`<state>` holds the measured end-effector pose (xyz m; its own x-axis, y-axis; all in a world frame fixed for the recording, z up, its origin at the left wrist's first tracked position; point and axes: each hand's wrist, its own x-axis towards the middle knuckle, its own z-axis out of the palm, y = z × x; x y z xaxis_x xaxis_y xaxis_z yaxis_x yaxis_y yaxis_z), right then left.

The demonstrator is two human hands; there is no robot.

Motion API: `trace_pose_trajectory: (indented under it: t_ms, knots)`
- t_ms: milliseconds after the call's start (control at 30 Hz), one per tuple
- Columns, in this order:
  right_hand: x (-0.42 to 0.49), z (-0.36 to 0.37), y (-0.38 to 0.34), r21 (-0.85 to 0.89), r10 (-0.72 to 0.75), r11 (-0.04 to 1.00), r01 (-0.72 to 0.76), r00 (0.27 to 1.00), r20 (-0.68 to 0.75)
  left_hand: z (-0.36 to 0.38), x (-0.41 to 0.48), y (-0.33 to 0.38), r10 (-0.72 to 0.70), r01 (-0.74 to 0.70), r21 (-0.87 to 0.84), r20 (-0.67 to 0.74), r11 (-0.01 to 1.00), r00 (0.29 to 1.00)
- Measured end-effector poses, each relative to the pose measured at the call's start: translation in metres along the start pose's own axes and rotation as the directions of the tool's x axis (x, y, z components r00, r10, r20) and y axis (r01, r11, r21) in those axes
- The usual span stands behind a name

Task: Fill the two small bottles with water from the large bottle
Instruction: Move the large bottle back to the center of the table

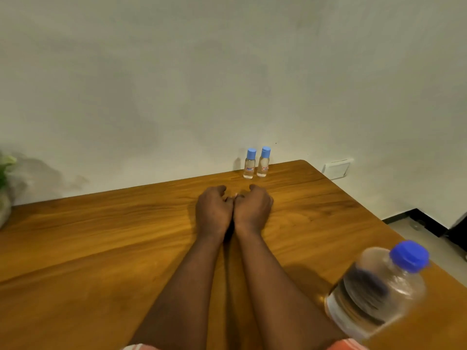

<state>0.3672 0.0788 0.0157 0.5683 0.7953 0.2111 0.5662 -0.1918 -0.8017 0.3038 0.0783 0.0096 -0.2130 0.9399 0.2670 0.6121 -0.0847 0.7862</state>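
Two small clear bottles with light blue caps stand side by side at the table's far edge, the left one point(249, 163) and the right one point(263, 161), both capped and with small labels. A large clear bottle point(376, 291) with a dark blue cap stands at the near right, holding water. My left hand point(213, 210) and my right hand point(252, 208) rest together on the table, just in front of the small bottles. Their fingers are curled and hold nothing.
The wooden table point(101, 248) reaches a pale wall. A plant in a pot point(5, 188) stands at the far left edge. A white wall socket point(337, 169) sits beyond the table's right corner, where the floor shows.
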Motion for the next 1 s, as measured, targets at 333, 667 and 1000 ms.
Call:
trace_pose_trajectory:
  t_ms: [333,667,1000]
  knots:
    - [-0.110,-0.078,0.027,0.024,-0.144,0.990,0.143,0.969,0.201,-0.061,-0.135,0.004,-0.050,0.049,-0.058,-0.012,0.997,0.999]
    - [-0.183,-0.155,0.057,0.142,-0.268,0.961,0.238,0.928,0.257,-0.088,-0.240,0.021,-0.029,0.026,-0.032,-0.086,0.999,0.996]
    - [-0.190,-0.218,0.104,0.211,-0.181,0.966,0.148,0.972,0.147,-0.056,-0.284,0.060,0.033,-0.034,-0.034,-0.034,0.999,0.999]
